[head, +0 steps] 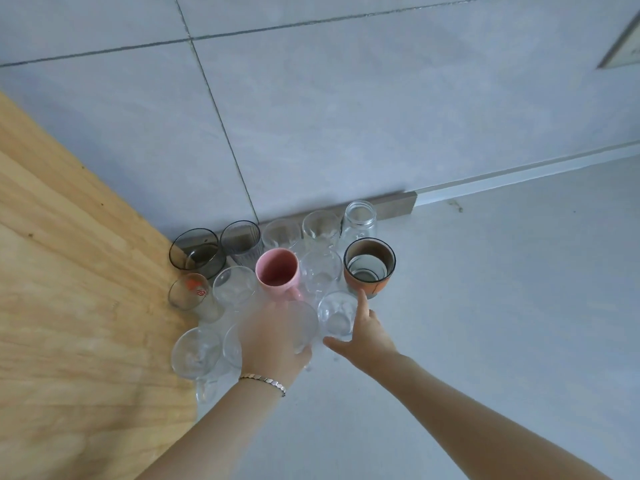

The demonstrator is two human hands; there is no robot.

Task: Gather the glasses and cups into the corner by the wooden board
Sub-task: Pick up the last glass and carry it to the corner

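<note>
Several glasses and cups stand clustered in the corner where the wooden board meets the tiled wall. Among them are a pink mug, an orange-brown cup, a smoky dark glass, a ribbed grey glass, a clear jar and a glass with a red print. My left hand, with a bracelet on its wrist, is wrapped around a clear glass at the front of the group. My right hand is spread open beside a clear tumbler, its forefinger touching the orange-brown cup's base.
A clear stemmed glass stands at the board's edge on the near left. A grey baseboard strip runs along the wall behind the glasses. The pale counter stretches to the right.
</note>
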